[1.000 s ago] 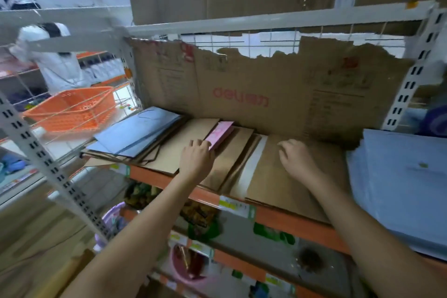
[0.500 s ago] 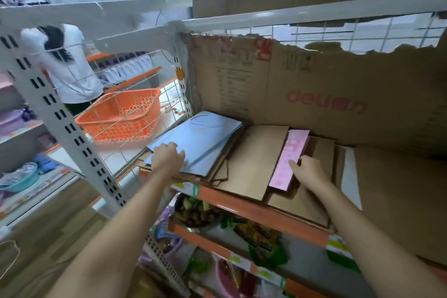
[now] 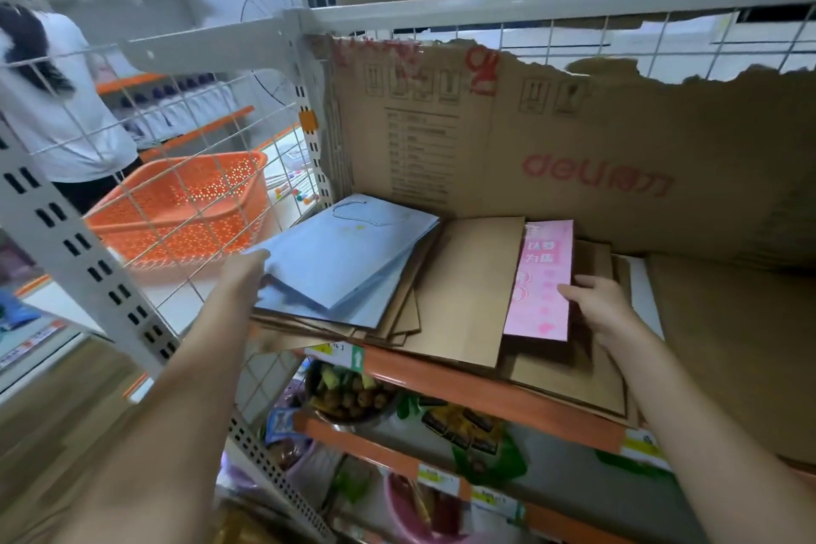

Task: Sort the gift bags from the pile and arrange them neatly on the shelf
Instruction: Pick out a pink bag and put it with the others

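Flat gift bags lie on the orange-edged shelf (image 3: 485, 398). At the left, light blue bags (image 3: 349, 256) with a cord handle rest on a stack of brown kraft bags (image 3: 468, 287). My left hand (image 3: 245, 274) presses against the near left edge of the blue bags, fingers curled at their corner. A narrow pink bag (image 3: 541, 283) with printed characters lies on more brown bags in the middle. My right hand (image 3: 596, 305) touches the pink bag's right edge, fingers on the brown bags beside it.
A torn cardboard sheet (image 3: 574, 155) lines the back of the shelf. A white wire side panel and upright post (image 3: 66, 243) stand at the left, an orange basket (image 3: 185, 203) behind them. A person in white (image 3: 57, 110) stands far left. Lower shelves hold goods.
The view has swung left. My left hand went from the middle brown bags to the blue bags' left edge. My right hand shifted from the right brown bag to the pink bag.
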